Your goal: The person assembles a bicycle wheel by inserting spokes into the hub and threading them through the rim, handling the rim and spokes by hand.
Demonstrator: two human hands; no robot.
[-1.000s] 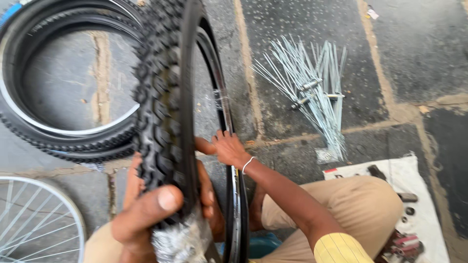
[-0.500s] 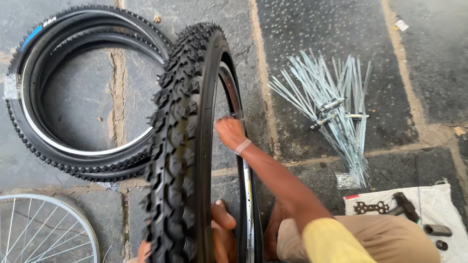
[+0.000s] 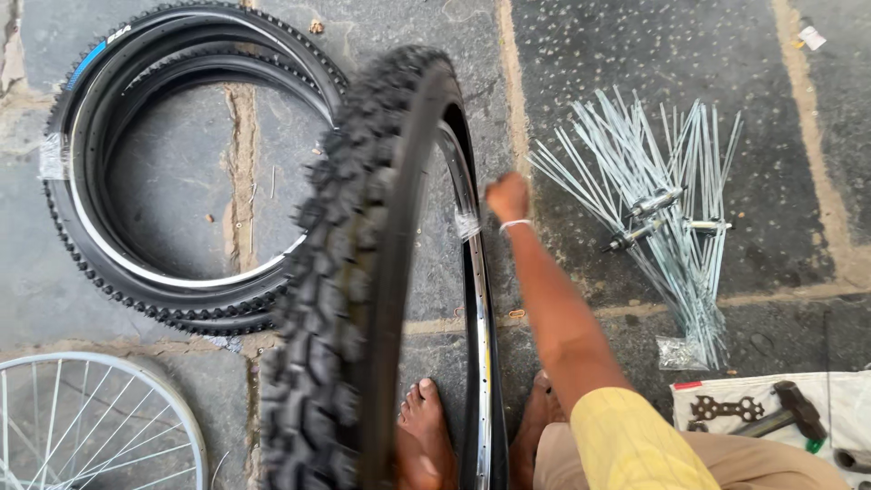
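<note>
A black knobby bicycle tyre [image 3: 345,272] stands upright in front of me, and a shiny metal rim [image 3: 476,318] stands upright just to its right. My right hand [image 3: 506,195] reaches forward on an outstretched arm. It is curled into a fist right beside the upper part of the rim, with a pale band on the wrist. The hand is blurred, and I cannot tell whether it touches the rim. My left hand is out of sight. My bare feet [image 3: 426,436] rest on the ground between the tyre and the rim.
Stacked black tyres [image 3: 109,263] lie flat on the stone paving at the left. A spoked wheel [image 3: 91,417] shows at the bottom left. A heap of loose silver spokes [image 3: 662,209] lies at the right. A white cloth [image 3: 844,390] holds a hammer [image 3: 780,408] and a flat wrench [image 3: 717,408].
My left hand, which gripped the tyre's near tread, has dropped out of view. My right hand moved up along the rim and closed into a fist.
</note>
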